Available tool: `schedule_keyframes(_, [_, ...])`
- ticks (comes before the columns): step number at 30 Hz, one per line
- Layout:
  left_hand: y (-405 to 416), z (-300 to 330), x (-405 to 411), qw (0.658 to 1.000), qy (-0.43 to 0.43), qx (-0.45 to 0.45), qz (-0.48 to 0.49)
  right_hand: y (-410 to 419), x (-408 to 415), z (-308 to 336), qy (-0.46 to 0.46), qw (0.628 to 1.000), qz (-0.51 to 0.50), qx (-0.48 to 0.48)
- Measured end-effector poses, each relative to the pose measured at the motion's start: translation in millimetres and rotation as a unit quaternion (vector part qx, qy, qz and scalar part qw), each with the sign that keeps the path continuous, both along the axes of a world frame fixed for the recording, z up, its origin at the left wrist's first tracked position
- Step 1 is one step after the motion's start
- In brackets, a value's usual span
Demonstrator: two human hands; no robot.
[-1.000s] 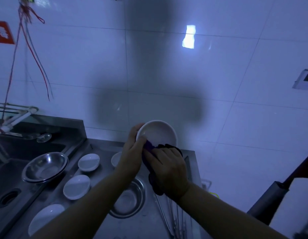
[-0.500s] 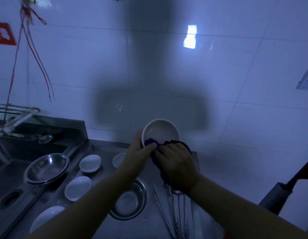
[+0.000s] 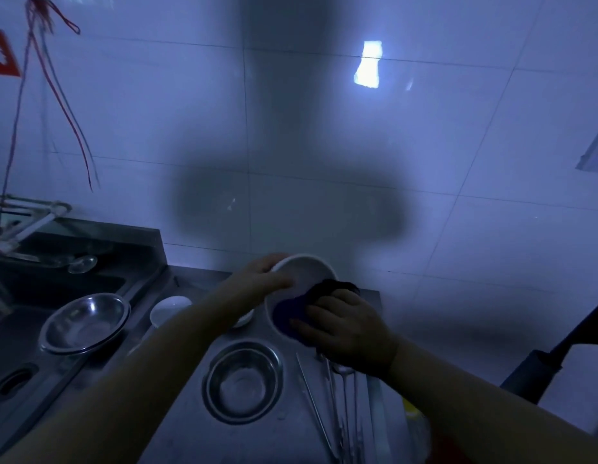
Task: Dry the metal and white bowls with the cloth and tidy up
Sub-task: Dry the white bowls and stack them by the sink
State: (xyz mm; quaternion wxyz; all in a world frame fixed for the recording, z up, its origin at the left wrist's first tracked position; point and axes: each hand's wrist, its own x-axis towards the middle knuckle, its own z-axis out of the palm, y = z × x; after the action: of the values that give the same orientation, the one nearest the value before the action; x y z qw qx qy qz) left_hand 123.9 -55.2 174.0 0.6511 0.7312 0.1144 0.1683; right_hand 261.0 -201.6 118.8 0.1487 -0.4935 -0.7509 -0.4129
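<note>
White bowl (image 3: 302, 274): held above the counter (image 3: 187, 413), left hand (image 3: 257, 279) gripping its rim. Cloth (image 3: 290, 313): now pushed further inside, right hand (image 3: 344, 326) fingers curled pressing it. Interior drying progressing.

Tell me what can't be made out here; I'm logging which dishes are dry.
Head view only:
- White bowl: lower inside covered by the cloth and right hand.
- Small dish: partly behind the left forearm.
- Utensils: dim, blurred.
- Wetness anywhere: too dark to judge.

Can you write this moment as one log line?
left hand: holds white bowl | right hand: presses cloth into bowl | step: drying
</note>
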Motion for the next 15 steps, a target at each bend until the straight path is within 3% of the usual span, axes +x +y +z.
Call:
schedule_keyframes(4, [-12.2,-33.0,8.9,0.985,-0.077,0.015,0.156,15.8,-32.7,-3.1,0.167,0.98,-0.1,0.047])
schedule_keyframes(7, [-6.1,-32.9,6.2,0.983,-0.09,0.048,0.153,21.5,-49.0,-8.7,0.209,0.972,-0.099,0.031])
schedule_keyframes(9, [1.0,-25.6,1.3,0.985,-0.086,0.065,0.133,18.8,-46.0,-9.0,0.188,0.978,-0.084,-0.016])
schedule_keyframes(12, [7.4,-14.4,-6.8,0.988,-0.073,0.082,0.104,11.6,-29.3,0.6,0.087,0.989,-0.077,-0.089])
schedule_keyframes(15, [10.9,-6.0,-10.6,0.994,-0.044,0.072,0.071,12.2,-18.3,13.1,0.035,0.991,-0.083,-0.101])
